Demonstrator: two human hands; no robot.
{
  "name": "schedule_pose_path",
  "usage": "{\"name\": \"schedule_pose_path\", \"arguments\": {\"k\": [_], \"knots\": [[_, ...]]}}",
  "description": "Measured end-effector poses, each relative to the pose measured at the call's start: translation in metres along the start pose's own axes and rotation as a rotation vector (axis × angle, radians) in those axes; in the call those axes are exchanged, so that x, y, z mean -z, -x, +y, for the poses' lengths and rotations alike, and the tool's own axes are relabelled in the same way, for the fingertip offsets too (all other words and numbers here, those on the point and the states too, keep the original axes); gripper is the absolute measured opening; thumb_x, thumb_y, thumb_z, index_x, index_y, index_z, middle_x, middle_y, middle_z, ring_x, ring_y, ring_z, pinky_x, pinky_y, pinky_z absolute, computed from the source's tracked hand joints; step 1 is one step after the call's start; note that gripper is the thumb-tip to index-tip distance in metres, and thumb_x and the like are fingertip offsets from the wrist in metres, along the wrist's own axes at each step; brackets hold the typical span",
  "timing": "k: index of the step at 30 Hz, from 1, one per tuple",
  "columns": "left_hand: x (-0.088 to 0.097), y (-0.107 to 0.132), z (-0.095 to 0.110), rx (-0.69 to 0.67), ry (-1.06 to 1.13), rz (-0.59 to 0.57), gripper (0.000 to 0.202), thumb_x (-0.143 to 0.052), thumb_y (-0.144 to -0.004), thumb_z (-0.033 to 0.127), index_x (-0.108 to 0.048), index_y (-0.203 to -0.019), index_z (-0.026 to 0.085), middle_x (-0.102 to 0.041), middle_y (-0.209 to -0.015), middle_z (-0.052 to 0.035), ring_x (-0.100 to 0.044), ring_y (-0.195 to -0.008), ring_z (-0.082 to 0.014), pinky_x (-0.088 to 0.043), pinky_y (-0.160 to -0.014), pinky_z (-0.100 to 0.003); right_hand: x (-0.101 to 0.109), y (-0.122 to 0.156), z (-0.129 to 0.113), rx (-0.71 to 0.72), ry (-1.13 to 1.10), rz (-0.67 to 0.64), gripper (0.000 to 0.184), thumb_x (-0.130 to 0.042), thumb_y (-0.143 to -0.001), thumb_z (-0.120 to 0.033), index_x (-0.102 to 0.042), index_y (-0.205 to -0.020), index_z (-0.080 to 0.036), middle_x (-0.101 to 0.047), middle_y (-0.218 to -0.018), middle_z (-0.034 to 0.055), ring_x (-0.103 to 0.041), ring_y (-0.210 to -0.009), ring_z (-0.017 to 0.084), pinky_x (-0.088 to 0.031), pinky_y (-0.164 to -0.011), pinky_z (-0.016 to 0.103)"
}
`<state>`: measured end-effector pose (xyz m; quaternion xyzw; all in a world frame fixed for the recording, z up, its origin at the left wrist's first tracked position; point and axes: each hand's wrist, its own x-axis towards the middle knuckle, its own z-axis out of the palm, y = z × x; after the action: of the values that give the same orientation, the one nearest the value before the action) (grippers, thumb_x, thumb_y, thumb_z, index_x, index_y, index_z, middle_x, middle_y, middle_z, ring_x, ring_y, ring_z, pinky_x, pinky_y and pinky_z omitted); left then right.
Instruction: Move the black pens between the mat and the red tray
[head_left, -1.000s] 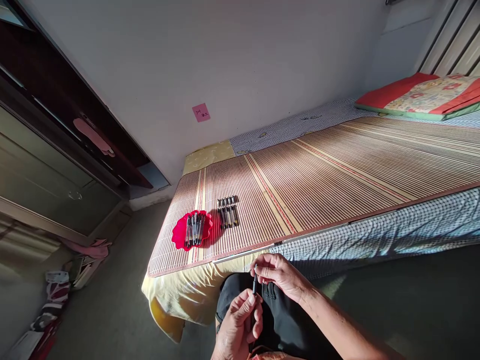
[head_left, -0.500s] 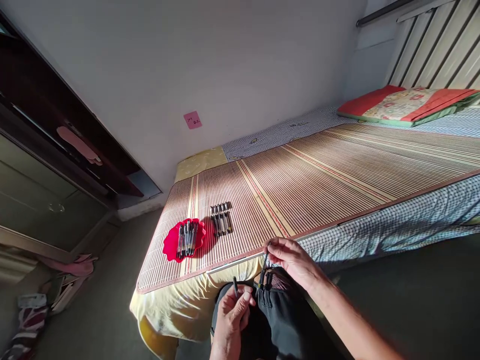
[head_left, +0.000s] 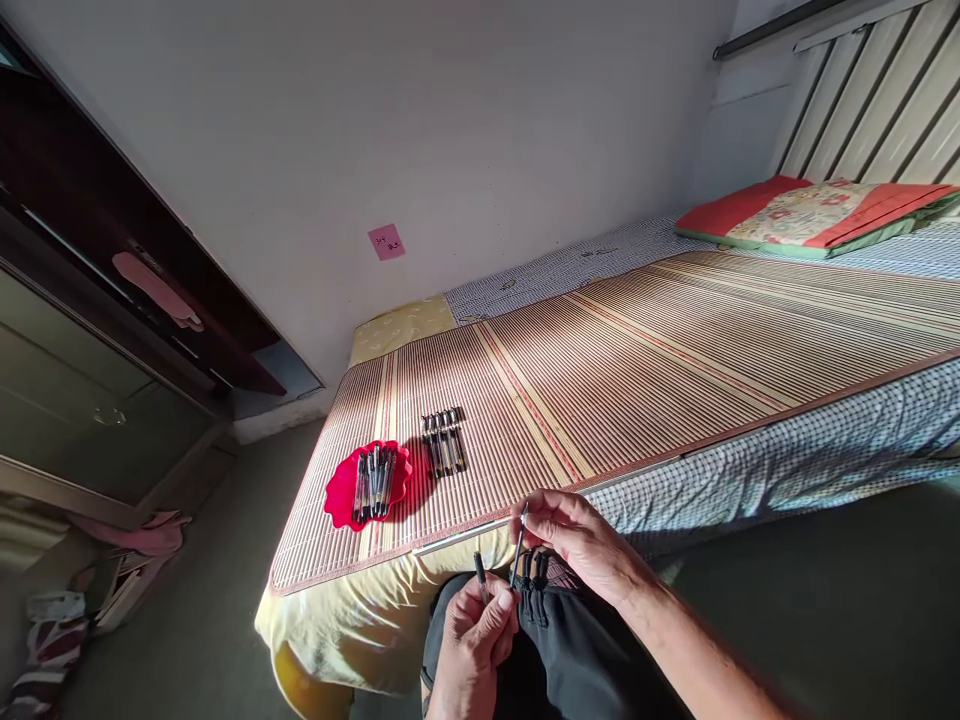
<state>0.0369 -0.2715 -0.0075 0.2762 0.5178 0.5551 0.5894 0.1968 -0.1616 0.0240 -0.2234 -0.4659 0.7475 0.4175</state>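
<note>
In my left hand (head_left: 476,640), closed low over my lap, stands a dark pen barrel (head_left: 481,568), its upper end above the fingers. My right hand (head_left: 574,540) pinches the top of a thin pen refill (head_left: 518,552) just off the bed's edge. The refill slants down, its lower end beside my left fingertips; I cannot tell whether they touch it. Beyond my hands, several dark pens (head_left: 444,453) lie side by side on the striped mat (head_left: 637,350), with a row of black caps (head_left: 442,417) above them. A red scalloped plate (head_left: 339,492) holds several more pens (head_left: 374,482).
The mat covers a bed against a white wall with a pink note (head_left: 386,242). A folded red and floral quilt (head_left: 817,215) lies at the far right. A glass-fronted cabinet (head_left: 97,400) stands at the left. Yellow cloth (head_left: 360,620) hangs over the bed's near edge.
My right hand has come slightly down and left, and the refill's lower end is now close beside my left fingers. My left hand has shifted a little to the right with the pen barrel.
</note>
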Motion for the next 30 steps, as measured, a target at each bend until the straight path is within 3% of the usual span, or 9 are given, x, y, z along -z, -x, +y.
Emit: {"name": "schedule_pose_path", "arguments": {"k": [6,10,13,17,21,25,27,30], "knots": [[-0.002,-0.001,-0.001,-0.079,-0.124,0.072,0.056,-0.087,-0.068,0.065,-0.063,-0.074,0.014,-0.049,-0.061,0.0041,-0.029,-0.051,-0.0046,-0.022,-0.049,-0.019,-0.012,-0.002,0.002,0.038,0.051,0.093,0.039,-0.079,-0.084,-0.057,-0.071,-0.085,-0.018,-0.072,-0.08,0.0043,-0.066,-0.077,0.017,-0.054,-0.074,0.03],[-0.002,-0.002,0.001,-0.184,-0.153,0.142,0.059,-0.065,-0.087,0.071,-0.073,-0.099,0.014,-0.061,-0.075,-0.0026,-0.037,-0.055,-0.0092,-0.03,-0.05,-0.023,-0.021,-0.006,0.006,0.072,0.093,0.181,0.043,-0.08,-0.08,-0.061,-0.067,-0.08,-0.019,-0.068,-0.074,0.002,-0.065,-0.069,0.016,-0.055,-0.067,0.028],[0.003,-0.006,-0.004,-0.258,-0.214,0.191,0.062,-0.052,-0.093,0.072,-0.076,-0.103,0.016,-0.062,-0.073,-0.0042,-0.042,-0.057,-0.0139,-0.04,-0.052,-0.028,-0.026,-0.009,0.017,0.028,0.222,0.111,0.045,-0.083,-0.077,-0.061,-0.066,-0.082,-0.02,-0.066,-0.075,0.0015,-0.063,-0.064,0.017,-0.052,-0.057,0.027],[0.013,-0.012,-0.018,-0.293,-0.356,0.309,0.063,-0.051,-0.092,0.074,-0.077,-0.104,0.018,-0.064,-0.072,-0.0064,-0.059,-0.069,-0.0217,-0.051,-0.059,-0.031,-0.04,-0.009,0.04,-0.03,0.467,0.049,0.03,-0.074,-0.087,-0.047,-0.061,-0.079,-0.021,-0.063,-0.072,-0.0004,-0.061,-0.065,0.016,-0.049,-0.061,0.027],[0.024,-0.02,-0.029,-0.286,-0.514,0.301,0.07,-0.046,-0.095,0.074,-0.073,-0.122,0.015,-0.072,-0.082,-0.0093,-0.069,-0.085,-0.0257,-0.058,-0.072,-0.033,-0.05,-0.019,0.051,-0.001,0.611,0.106,0.016,-0.069,-0.084,-0.027,-0.057,-0.075,-0.021,-0.065,-0.074,-0.0005,-0.063,-0.072,0.017,-0.05,-0.071,0.028],[0.048,-0.028,-0.044,-0.328,-0.592,0.377,0.058,-0.043,-0.1,0.065,-0.069,-0.126,0.02,-0.074,-0.097,-0.0091,-0.07,-0.094,-0.0231,-0.058,-0.082,-0.031,-0.035,-0.059,0.039,-0.038,0.611,0.043,0.017,-0.067,-0.086,-0.027,-0.058,-0.073,-0.02,-0.063,-0.069,-0.0009,-0.061,-0.063,0.016,-0.051,-0.061,0.027],[0.067,-0.03,-0.06,-0.352,-0.651,0.397,0.052,-0.043,-0.101,0.062,-0.072,-0.113,0.021,-0.073,-0.087,-0.0067,-0.07,-0.083,-0.0206,-0.058,-0.081,-0.031,-0.021,-0.091,0.029,-0.025,0.671,0.055,0.019,-0.07,-0.085,-0.027,-0.059,-0.071,-0.019,-0.064,-0.067,-0.0003,-0.063,-0.063,0.016,-0.052,-0.059,0.027],[0.093,-0.031,-0.091,-0.4,-0.769,0.431,0.056,-0.038,-0.102,0.064,-0.071,-0.094,0.02,-0.065,-0.066,-0.0023,-0.064,-0.062,-0.0178,-0.056,-0.066,-0.028,0.001,-0.146,0.022,-0.072,0.741,0.136,0.016,-0.071,-0.087,-0.022,-0.062,-0.074,-0.017,-0.07,-0.072,0.0017,-0.068,-0.065,0.015,-0.055,-0.06,0.025]]}}
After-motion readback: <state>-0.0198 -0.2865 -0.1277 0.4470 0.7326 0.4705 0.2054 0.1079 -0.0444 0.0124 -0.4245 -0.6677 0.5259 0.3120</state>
